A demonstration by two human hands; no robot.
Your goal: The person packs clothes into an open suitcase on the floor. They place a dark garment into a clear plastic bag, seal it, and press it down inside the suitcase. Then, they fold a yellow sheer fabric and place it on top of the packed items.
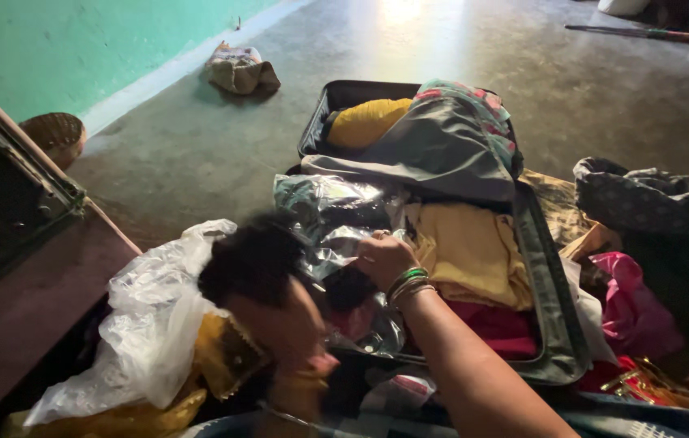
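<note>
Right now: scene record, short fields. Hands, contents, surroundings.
setting: grey concrete floor, green wall
container: open suitcase, packed with clothes
right hand: on a clear plastic packet in the suitcase, bangles on wrist
left hand: blurred, holding a dark bundle
inside: yellow cloth, red cloth
beside: white plastic bag, pink cloth
far: woven basket

left hand motion-blurred, its dark bundle indistinct; right forearm cut off below

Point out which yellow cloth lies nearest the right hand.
The folded yellow cloth beside the right hand, in the suitcase's near half; the other yellow bundle lies in the far half.
</note>
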